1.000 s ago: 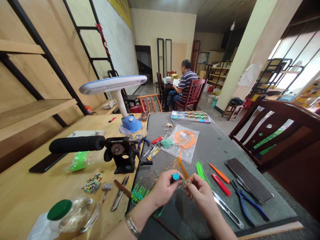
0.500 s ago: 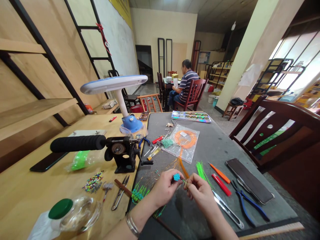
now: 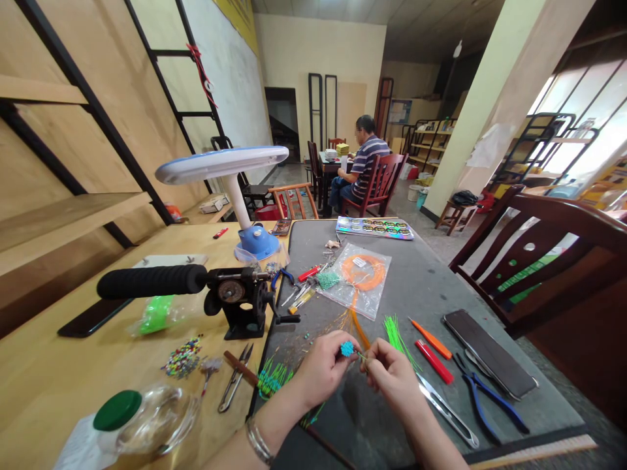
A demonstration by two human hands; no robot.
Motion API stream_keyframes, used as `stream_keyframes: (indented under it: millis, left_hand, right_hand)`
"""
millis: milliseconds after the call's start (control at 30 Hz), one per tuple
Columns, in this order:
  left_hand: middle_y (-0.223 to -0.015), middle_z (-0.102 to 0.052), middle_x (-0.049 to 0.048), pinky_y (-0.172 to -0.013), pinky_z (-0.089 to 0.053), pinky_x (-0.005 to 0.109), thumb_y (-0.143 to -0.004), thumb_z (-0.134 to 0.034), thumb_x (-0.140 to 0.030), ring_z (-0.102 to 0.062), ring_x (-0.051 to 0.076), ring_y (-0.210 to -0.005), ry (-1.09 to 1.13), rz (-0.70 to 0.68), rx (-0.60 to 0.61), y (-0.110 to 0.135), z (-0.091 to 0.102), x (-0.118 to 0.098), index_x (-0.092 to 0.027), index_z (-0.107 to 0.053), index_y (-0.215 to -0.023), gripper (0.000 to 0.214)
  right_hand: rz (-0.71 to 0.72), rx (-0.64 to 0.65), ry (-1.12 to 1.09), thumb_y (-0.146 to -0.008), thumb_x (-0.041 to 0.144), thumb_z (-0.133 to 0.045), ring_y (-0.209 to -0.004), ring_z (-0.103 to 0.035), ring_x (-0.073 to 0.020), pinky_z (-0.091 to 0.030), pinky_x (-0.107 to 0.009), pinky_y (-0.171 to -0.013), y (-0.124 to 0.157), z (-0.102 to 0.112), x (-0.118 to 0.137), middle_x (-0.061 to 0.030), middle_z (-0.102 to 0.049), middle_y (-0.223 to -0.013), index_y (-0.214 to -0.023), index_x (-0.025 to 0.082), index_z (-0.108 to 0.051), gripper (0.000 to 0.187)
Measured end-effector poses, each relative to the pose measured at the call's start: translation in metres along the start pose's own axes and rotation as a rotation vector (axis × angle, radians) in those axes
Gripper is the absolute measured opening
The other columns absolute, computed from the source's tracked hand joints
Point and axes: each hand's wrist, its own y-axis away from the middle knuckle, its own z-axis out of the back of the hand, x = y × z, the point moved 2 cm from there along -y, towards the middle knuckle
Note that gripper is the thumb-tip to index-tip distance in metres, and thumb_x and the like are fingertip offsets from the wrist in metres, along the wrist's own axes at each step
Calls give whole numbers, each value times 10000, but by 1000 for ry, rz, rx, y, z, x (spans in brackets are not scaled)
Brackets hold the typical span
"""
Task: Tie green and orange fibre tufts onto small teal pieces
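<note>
My left hand (image 3: pixel 321 369) pinches a small turquoise bead cluster (image 3: pixel 347 348) between thumb and fingers above the grey mat (image 3: pixel 431 287). My right hand (image 3: pixel 392 375) is closed beside it, fingertips pinching the thin strand that comes off the cluster. Both hands nearly touch. Loose green strands (image 3: pixel 396 329) and an orange cord (image 3: pixel 359 331) lie on the mat just beyond the hands. More turquoise-tipped strands (image 3: pixel 270 380) lie left of my left hand.
A black hand-crank tool (image 3: pixel 240 300), snips (image 3: pixel 234 385), coloured beads (image 3: pixel 182 358), a lidded jar (image 3: pixel 147 421) and a lamp (image 3: pixel 230 176) stand at left. Red cutters (image 3: pixel 434 361), scissors (image 3: pixel 448 411), blue pliers (image 3: pixel 490 395) and a phone (image 3: pixel 487 352) lie at right. A person sits at a far table (image 3: pixel 360 166).
</note>
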Motion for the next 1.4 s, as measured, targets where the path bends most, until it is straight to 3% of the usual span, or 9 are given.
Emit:
stream_keyframes:
  millis: [267,567,1033,1400]
  left_hand:
    - [-823,-686,47,-711,-422,264,-814,-553,-160,-603,189,-787,-14,-17,-2,2,1,-4,-194,-690,-859,148]
    - [-711,-673,27,-643,-439,237,-786,-593,-188,-592,159,-672,169,121,-12,0,-2,-4,-159,-683,-813,99]
    - [-734,-640,27,-707,-456,268,-733,-668,-218,-580,161,-720,431,249,-12,-2,-6,7,-140,-636,-783,98]
    - [-728,-617,8,-724,-440,264,-777,-618,-208,-573,152,-726,440,217,-4,-2,-5,7,-149,-610,-794,62]
  right_hand:
    - [14,8,27,-684,221,-532,-406,-435,-84,-325,-193,-398,-1,-2,-2,59,-511,-482,-594,213,-475,107]
    - [16,66,42,-787,406,-595,-415,-446,-82,-327,-197,-401,2,4,-4,51,-546,-544,-694,205,-551,226]
    - [47,67,53,-806,446,-596,-443,-462,-87,-346,-196,-419,4,8,-7,41,-558,-565,-744,204,-601,250]
    - [-13,57,-42,-774,484,-621,-412,-458,-80,-347,-189,-395,7,1,-1,41,-548,-546,-713,192,-555,305]
